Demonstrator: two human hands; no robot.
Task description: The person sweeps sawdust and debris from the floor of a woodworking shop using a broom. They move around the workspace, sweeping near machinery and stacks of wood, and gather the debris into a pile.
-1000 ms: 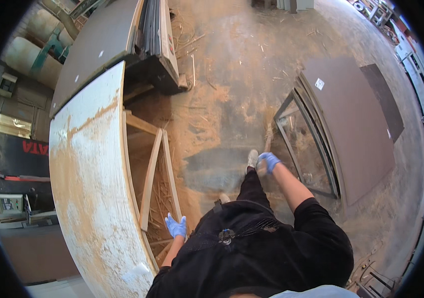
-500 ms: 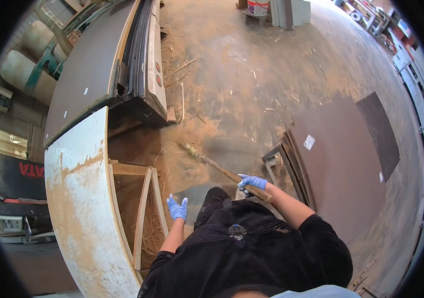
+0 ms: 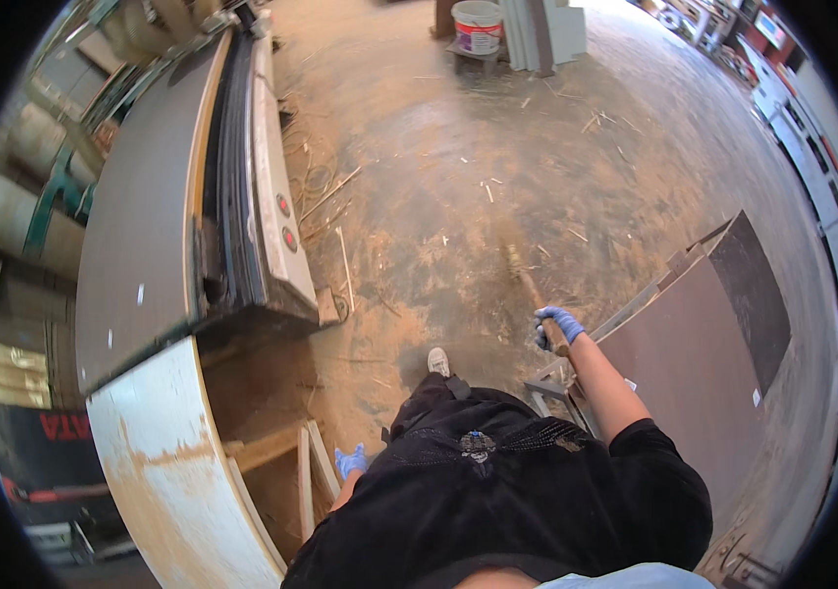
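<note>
My right hand [image 3: 558, 329], in a blue glove, is closed round the wooden handle of a broom [image 3: 530, 287]. The broom slants away from me, and its far end is smeared by motion over the dusty floor [image 3: 438, 245]. Sawdust and thin wood slivers lie scattered about it. My left hand [image 3: 350, 459], gloved too, hangs low at my left side, holding nothing, with its fingers apart. It is near a wooden frame [image 3: 306, 471] beside a white, dust-covered panel [image 3: 159, 447].
A stack of dark boards [image 3: 159, 206] stands at the left. Brown sheets [image 3: 679, 344] rest close by my right arm. Farther off, a white bucket [image 3: 478, 27] sits on a low stand beside upright panels [image 3: 546, 34]. My shoe [image 3: 438, 361] shows ahead of me.
The broom has swung to the right and away from me in my right hand. My left hand has dropped back toward my side. The view has shifted forward, and a shoe now shows.
</note>
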